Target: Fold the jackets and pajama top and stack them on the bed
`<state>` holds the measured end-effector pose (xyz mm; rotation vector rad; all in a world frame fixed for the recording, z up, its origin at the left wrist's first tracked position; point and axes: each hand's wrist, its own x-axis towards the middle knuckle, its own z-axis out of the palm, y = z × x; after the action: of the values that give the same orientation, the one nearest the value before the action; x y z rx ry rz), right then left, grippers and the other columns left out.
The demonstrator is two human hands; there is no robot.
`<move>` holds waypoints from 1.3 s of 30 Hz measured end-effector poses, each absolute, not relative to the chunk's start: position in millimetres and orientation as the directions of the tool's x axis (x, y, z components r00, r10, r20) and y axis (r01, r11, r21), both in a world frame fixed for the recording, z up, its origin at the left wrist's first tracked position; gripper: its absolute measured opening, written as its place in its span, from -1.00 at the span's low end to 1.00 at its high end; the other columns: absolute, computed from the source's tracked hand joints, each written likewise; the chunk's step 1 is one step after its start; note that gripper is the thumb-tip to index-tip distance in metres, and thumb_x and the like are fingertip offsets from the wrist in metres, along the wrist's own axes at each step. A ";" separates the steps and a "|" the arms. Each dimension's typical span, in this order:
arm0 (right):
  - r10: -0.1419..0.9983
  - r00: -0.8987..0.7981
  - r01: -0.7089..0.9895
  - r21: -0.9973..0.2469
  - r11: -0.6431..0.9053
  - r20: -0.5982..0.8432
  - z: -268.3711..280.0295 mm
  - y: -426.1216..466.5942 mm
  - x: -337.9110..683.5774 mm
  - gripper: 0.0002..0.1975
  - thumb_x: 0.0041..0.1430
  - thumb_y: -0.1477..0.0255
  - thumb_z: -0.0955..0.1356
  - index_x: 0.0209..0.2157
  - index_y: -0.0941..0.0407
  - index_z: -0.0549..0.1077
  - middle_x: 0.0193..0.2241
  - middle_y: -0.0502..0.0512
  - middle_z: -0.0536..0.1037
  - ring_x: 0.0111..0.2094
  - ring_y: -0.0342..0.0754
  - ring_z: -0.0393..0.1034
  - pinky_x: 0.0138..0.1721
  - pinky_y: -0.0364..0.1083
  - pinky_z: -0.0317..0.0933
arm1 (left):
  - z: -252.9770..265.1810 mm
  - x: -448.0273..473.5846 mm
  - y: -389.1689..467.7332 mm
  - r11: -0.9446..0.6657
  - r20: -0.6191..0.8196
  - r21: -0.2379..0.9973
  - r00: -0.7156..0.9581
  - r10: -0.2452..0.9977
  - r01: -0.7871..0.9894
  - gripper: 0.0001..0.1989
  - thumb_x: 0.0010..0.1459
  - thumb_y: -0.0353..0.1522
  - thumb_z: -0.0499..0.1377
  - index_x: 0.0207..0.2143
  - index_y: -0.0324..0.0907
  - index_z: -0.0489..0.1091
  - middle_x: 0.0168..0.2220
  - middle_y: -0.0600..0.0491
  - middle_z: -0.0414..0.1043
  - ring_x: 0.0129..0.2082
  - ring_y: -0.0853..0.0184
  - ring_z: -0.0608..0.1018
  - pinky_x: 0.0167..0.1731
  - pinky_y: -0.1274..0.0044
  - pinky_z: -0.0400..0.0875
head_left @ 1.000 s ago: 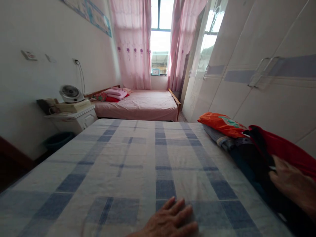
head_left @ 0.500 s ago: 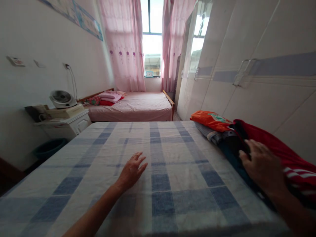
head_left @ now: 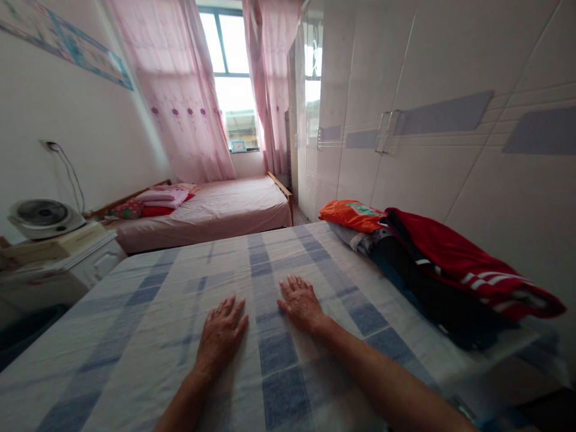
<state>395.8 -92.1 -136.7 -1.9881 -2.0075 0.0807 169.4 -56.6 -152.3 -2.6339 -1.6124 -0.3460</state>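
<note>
My left hand [head_left: 221,330] lies palm down on the blue and white checked bedsheet [head_left: 148,336], its fingers stretched forward. To its right, my right hand [head_left: 300,303] rests on the same sheet, also flat with fingers apart. Neither holds anything. Along the right edge of the bed sits a pile of folded clothes: an orange garment [head_left: 351,216] at the far end, a red garment with white stripes [head_left: 459,252], and black clothing [head_left: 432,300] beneath it.
A white wardrobe [head_left: 432,78] runs along the right side. Beyond the near bed stands a second bed with a pink sheet [head_left: 225,207], under pink curtains [head_left: 175,90]. At the left, a fan [head_left: 45,217] sits on a white cabinet [head_left: 101,264].
My right hand has moved left from beside the clothes onto the sheet. My left hand has shifted slightly down and left in view. The view has turned right and tilted.
</note>
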 end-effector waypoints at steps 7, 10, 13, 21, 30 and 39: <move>0.907 0.372 0.927 -0.126 -0.353 0.198 -151.7 -149.5 487.2 -0.40 0.24 0.20 0.11 0.19 0.29 0.17 0.21 0.33 0.16 0.23 0.16 -0.02 0.17 0.13 -0.14 | -149.7 170.5 -57.8 -0.447 0.188 0.090 0.426 0.885 0.890 -0.53 0.25 -0.24 -0.11 0.16 -0.15 0.22 0.24 -0.11 0.11 0.23 0.13 0.17 0.16 0.23 0.03; 0.843 0.481 0.872 -0.035 -0.488 0.243 -157.6 -182.9 521.2 -0.38 0.23 0.20 0.12 0.15 0.38 0.20 0.18 0.40 0.20 0.21 0.18 0.03 0.16 0.11 -0.07 | -150.4 170.7 -59.5 -0.444 0.181 0.106 0.422 0.888 0.889 -0.53 0.25 -0.24 -0.10 0.17 -0.13 0.21 0.24 -0.09 0.10 0.23 0.15 0.16 0.17 0.24 0.00; 0.848 0.480 0.876 -0.066 -0.478 0.226 -152.6 -192.8 531.6 -0.40 0.20 0.22 0.14 0.09 0.40 0.27 0.13 0.45 0.26 0.18 0.22 0.09 0.11 0.15 0.02 | -150.3 171.7 -61.5 -0.440 0.176 0.151 0.414 0.893 0.885 -0.54 0.24 -0.26 -0.10 0.17 -0.14 0.20 0.24 -0.11 0.10 0.24 0.13 0.14 0.18 0.22 -0.04; 0.947 -0.029 0.765 -0.603 0.226 0.319 -98.9 -114.1 439.1 -0.71 0.22 0.41 0.16 -0.17 0.10 0.46 -0.19 0.10 0.53 -0.22 -0.10 0.43 -0.12 -0.12 0.25 | -114.8 191.9 -59.0 -0.576 0.164 0.287 0.553 0.817 0.766 -0.78 0.18 -0.36 -0.01 -0.29 -0.14 0.43 -0.20 -0.02 0.46 -0.16 0.26 0.47 -0.14 0.47 0.28; 0.933 -0.197 0.783 -0.524 0.335 0.301 -149.4 -82.7 385.2 -0.80 0.13 0.50 0.23 -0.33 0.04 0.47 -0.33 -0.02 0.49 -0.32 -0.15 0.40 -0.26 -0.20 0.16 | -143.5 220.6 -69.1 -0.745 0.259 0.358 0.707 0.658 0.563 -0.92 -0.03 -0.48 0.09 -0.51 -0.16 0.34 -0.46 0.10 0.44 -0.47 0.42 0.47 -0.49 0.64 0.17; 0.936 -0.266 0.779 -0.520 0.350 0.233 -159.0 -70.2 396.3 -0.73 0.05 0.57 0.22 -0.30 0.02 0.48 -0.31 -0.02 0.50 -0.31 -0.16 0.43 -0.26 -0.23 0.18 | -158.4 217.5 -50.3 -0.624 0.185 0.525 0.638 0.748 0.579 -0.90 -0.06 -0.49 0.09 -0.55 -0.17 0.37 -0.51 0.10 0.41 -0.50 0.41 0.46 -0.51 0.65 0.17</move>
<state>396.3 -70.2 -159.0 -1.4901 -2.1189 0.4143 217.5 -50.3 -158.4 -3.2162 -1.3798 -0.7212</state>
